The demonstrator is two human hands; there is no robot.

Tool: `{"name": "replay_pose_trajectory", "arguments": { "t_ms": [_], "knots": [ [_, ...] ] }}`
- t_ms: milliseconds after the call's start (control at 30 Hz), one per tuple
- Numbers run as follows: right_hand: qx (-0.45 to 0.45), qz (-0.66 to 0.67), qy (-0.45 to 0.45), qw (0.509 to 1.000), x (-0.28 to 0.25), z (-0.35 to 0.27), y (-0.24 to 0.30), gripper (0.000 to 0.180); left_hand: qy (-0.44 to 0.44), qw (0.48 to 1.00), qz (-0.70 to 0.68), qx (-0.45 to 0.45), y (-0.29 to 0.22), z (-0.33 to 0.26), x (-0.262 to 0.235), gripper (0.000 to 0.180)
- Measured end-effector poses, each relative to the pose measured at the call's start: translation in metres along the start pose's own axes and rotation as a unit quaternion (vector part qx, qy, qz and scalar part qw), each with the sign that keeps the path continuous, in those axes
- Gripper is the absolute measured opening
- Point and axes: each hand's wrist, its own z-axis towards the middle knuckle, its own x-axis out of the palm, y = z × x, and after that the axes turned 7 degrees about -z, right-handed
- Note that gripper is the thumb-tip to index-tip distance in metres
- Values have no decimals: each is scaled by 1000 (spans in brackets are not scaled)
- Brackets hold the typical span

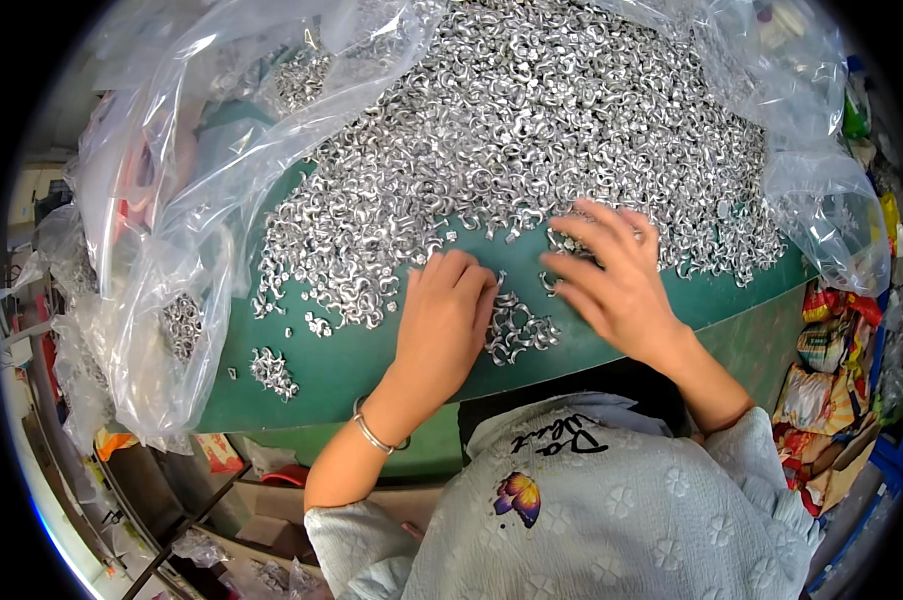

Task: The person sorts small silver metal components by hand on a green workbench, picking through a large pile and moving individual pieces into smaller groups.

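While sorting: both hands are working at the metal-ring heap [532, 130] edge (green table [352, 360]).
Left hand [444, 318]: fingers curling narrow, resting flat beside heap.
Right hand [612, 275]: fingers spreading wide, touching heap edge.

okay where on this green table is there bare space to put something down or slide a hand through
Bare green shows on the table along the near edge, between the tiny cluster at left and the left hand. A narrower strip runs right of the right hand, below the big pile. Between the hands, a small batch fills the gap. The far side is crowded with metal pieces and plastic bags.
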Motion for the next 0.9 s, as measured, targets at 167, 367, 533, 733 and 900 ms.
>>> {"name": "replay_pose_trajectory", "arguments": {
  "t_ms": [167, 367, 533, 733, 900],
  "knots": [
    [1, -4, 33, 999, -1, -11, -9, 24, -6, 997, -75, 21, -10, -3, 4, 20],
    [54, -40, -21, 998, -7, -27, -11, 23, 8, 997, -66, 46, -14, -12, 10, 27],
    [46, -30, -15, 998, -1, -35, 9, 19, 24, 995, -65, 73, -28, 5, 21, 26],
    [31, 5, -57, 998, -2, -36, -1, 17, 42, 993, -9, 113, -12, 22, 35, 20],
    [64, -47, -84, 993, 10, -18, -1, 17, -60, 995, 65, 43, 2, 18, 18, 21]
  ]
}}
